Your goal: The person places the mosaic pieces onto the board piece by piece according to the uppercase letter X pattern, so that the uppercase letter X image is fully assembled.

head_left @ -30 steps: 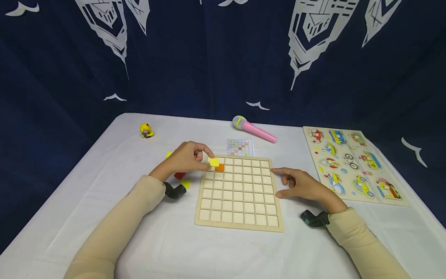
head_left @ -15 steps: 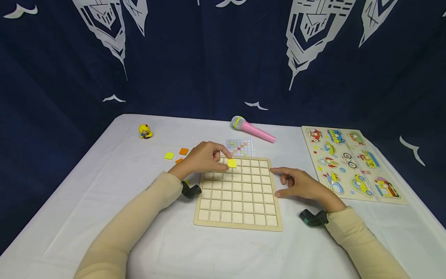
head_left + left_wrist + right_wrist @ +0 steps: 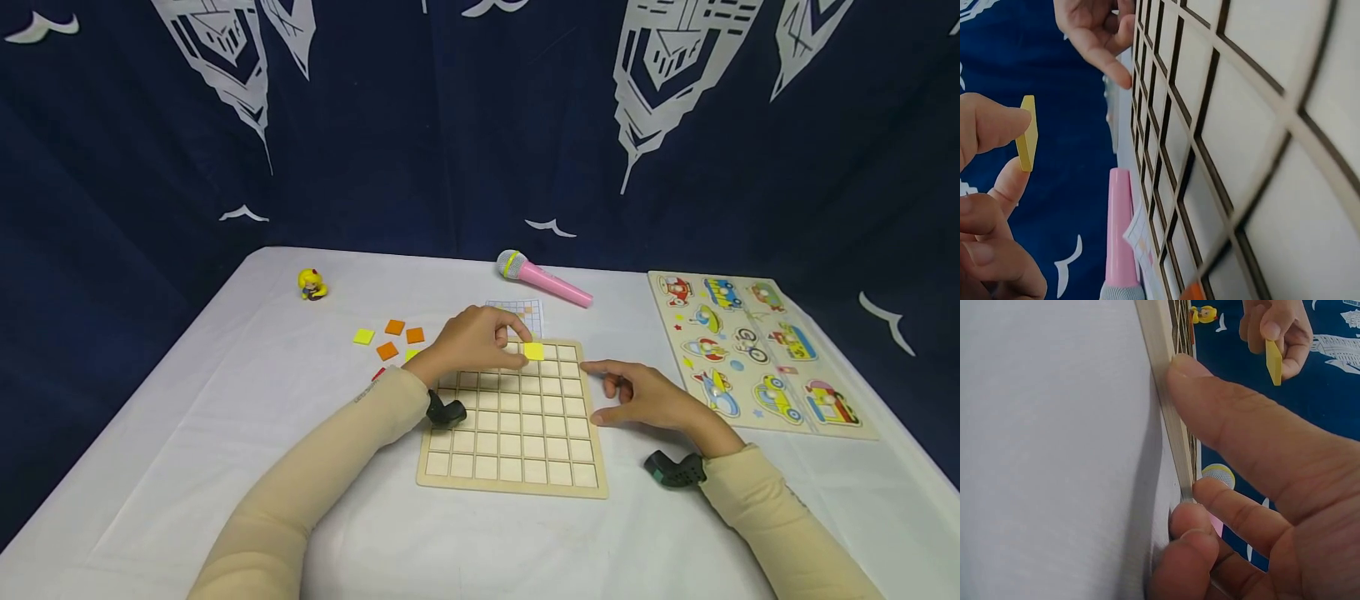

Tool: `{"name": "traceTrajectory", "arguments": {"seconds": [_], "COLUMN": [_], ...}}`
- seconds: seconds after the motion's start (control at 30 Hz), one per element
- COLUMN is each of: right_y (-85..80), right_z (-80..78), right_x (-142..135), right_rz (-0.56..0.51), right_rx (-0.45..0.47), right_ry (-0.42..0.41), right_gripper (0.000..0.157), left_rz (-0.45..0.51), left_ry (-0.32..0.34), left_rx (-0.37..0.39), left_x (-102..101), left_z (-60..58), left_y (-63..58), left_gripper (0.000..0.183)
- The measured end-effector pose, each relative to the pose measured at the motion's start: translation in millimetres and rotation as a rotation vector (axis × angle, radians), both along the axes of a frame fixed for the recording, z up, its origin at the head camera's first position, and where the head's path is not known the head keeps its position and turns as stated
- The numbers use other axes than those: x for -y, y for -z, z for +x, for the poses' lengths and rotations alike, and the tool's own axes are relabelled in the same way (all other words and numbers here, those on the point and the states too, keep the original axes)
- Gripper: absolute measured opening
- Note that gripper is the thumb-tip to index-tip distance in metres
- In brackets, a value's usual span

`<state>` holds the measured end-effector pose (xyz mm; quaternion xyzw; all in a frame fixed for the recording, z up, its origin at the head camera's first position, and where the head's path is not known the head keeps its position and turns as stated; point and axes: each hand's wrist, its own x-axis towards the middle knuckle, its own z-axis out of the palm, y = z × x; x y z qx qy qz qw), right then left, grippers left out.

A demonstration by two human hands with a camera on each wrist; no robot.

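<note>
My left hand (image 3: 482, 337) pinches a yellow square tile (image 3: 533, 352) between thumb and index finger. In the left wrist view the tile (image 3: 1027, 134) stands edge-on, held apart from the grid board. The wooden grid board (image 3: 512, 485) lies on the table, its cells pale; a bit of an orange tile (image 3: 1194, 292) shows in one cell at the bottom of that view. My right hand (image 3: 648, 396) rests at the board's right side. Its thumb and index fingertips touch the edge, as the right wrist view shows along the board's side (image 3: 1163, 381).
Several loose tiles, such as an orange tile (image 3: 387, 351) and a yellow tile (image 3: 363, 336), lie left of the board. Behind it are a partly covered pattern card (image 3: 532, 315) and a pink toy microphone (image 3: 555, 285). A picture puzzle (image 3: 738, 367) lies right, a small figurine (image 3: 312, 285) back left.
My left hand has carried the yellow tile rightward along the board's back rows. More loose tiles at the left have come into sight. The right hand has stayed at the board's edge.
</note>
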<state>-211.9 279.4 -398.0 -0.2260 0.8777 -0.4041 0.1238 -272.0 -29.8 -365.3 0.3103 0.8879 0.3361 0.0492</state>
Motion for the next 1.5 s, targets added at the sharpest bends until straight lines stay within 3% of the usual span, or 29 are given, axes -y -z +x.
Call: {"name": "traceTrajectory", "arguments": {"seconds": [0.23,0.53,0.93,1.5], "right_y": [0.6,1.8,1.4,1.5], "right_z": [-0.9,-2.5,-1.6,-2.0], "right_x": [-0.7,-2.2,-1.8,-1.4], "right_rz": [0.011,0.009,0.008,0.023], "right_rx": [-0.003,-0.013,-0.018,-0.023], "right_ry": [0.0,-0.012,-0.017,-0.008], "right_gripper": [0.074,0.074,0.073,0.072], "left_rz": [-0.002,-0.083,-0.284,-0.33], "left_ry": [-0.012,-0.045,-0.061,-0.061], "left_rx": [0.012,0.029,0.003,0.046], "left_x": [-15.9,-30.9,-46.8,-52.7], "left_z": [-2.3,-7.4,-10.9,-11.5], "left_y": [0.8,2.8,8.2,8.1], "left_gripper": [0.03,0.029,0.021,0.019]}}
